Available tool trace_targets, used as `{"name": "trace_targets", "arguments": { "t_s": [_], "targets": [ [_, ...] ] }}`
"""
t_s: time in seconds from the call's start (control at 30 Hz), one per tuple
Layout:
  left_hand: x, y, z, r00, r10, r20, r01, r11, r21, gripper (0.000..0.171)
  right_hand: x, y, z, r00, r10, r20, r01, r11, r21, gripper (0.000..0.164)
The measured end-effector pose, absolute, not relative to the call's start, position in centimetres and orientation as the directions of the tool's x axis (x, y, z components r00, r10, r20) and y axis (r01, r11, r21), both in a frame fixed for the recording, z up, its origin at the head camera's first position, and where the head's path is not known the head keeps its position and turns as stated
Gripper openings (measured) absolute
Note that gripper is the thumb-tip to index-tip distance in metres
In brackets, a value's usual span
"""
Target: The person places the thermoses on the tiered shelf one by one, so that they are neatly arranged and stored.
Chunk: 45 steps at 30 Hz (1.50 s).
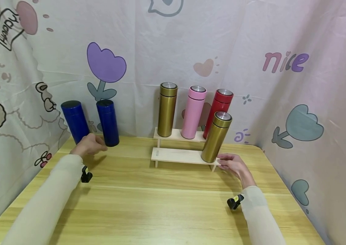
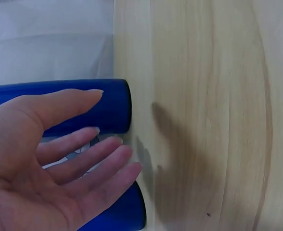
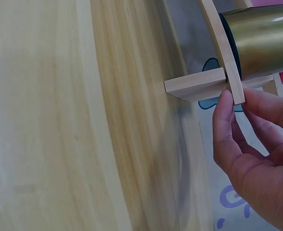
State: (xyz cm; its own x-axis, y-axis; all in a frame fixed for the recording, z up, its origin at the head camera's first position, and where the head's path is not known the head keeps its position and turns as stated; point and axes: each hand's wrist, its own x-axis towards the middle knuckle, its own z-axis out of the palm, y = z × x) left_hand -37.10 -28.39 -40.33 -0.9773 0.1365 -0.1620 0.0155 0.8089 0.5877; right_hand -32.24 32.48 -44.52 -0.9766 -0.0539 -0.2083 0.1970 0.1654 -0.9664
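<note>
Two blue thermos bottles stand upright at the back left of the table, a left one (image 1: 74, 119) and a right one (image 1: 108, 124). My left hand (image 1: 89, 145) is between and in front of them, its fingers extended and slightly bent, with nothing in its grasp in the left wrist view. The right hand (image 1: 232, 164) pinches the right end of the lower board of a two-step wooden rack (image 1: 179, 156), thumb on one face and fingers on the other. A gold thermos (image 1: 217, 137) stands on that lower board, near the pinching fingers.
On the rack's upper step stand another gold thermos (image 1: 167, 110), a pink thermos (image 1: 193, 114) and a red thermos (image 1: 222, 102). A printed curtain (image 1: 136, 68) hangs behind and along both sides of the wooden table (image 1: 160, 204).
</note>
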Motion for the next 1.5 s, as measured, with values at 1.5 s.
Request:
{"name": "trace_targets", "arguments": {
  "t_s": [1.5],
  "targets": [
    [-42.3,-27.6,-43.5,-0.993,0.009,-0.120,-0.073,0.751,0.656,0.104,-32.7,32.5,-44.4,-0.969,-0.020,-0.246,0.239,0.166,-0.957,0.047]
  ]
}}
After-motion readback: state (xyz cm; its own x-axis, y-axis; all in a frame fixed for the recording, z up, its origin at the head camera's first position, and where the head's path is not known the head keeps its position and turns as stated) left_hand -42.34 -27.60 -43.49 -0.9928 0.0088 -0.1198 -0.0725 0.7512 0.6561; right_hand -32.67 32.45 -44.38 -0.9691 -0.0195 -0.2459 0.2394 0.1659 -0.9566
